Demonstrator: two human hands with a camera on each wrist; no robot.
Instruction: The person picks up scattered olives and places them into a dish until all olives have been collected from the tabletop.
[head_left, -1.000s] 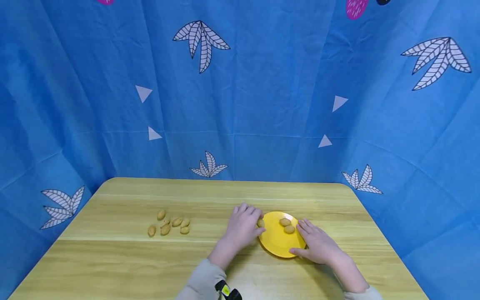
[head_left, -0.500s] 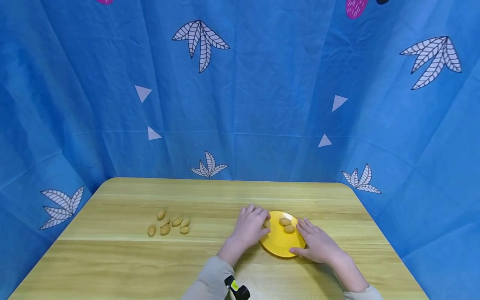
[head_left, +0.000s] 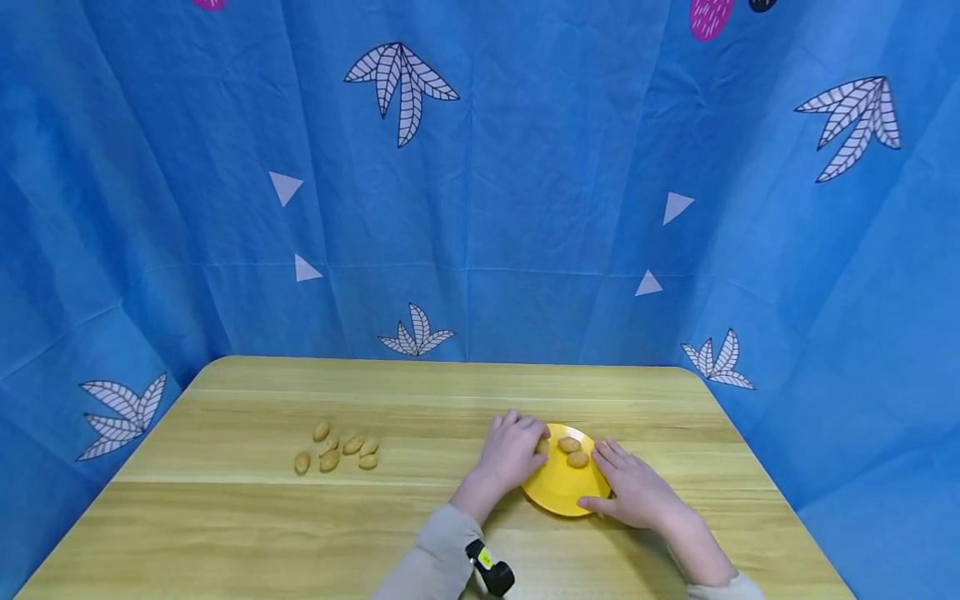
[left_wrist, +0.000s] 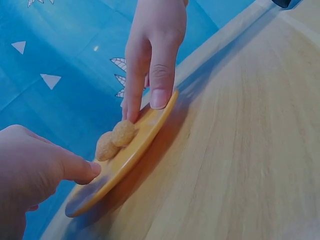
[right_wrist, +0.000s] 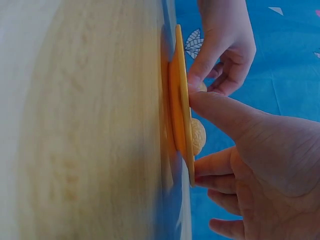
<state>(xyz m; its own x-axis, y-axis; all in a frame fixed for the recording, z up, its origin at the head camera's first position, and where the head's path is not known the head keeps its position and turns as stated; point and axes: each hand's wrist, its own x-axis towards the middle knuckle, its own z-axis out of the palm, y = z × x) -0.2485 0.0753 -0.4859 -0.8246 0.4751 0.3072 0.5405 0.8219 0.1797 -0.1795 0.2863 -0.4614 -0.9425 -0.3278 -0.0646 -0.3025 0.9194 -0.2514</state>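
In the head view, my left hand (head_left: 512,454) is over the left rim of a yellow plate (head_left: 558,492), pinching a tan peanut (head_left: 542,447) between thumb and fingers. Two more peanuts in their shells (head_left: 573,452) lie together on the plate toward its far side. My right hand (head_left: 633,487) rests on the plate's right rim, fingers extended and thumb spread toward the near edge. From the right wrist, the held peanut (right_wrist: 202,86) shows partly behind the left fingers. In the left wrist view, the left hand (left_wrist: 37,172) has its thumb low over the plate.
Several loose peanuts (head_left: 330,458) lie grouped on the left half of the wooden table (head_left: 225,517). A blue patterned curtain (head_left: 465,208) hangs behind the table and along its sides. A black device (head_left: 491,568) is strapped at the left wrist.
My left hand has shifted right with its peanut, from the plate's left edge to slightly over the plate. The right hand and the two peanuts on the plate stay in place.
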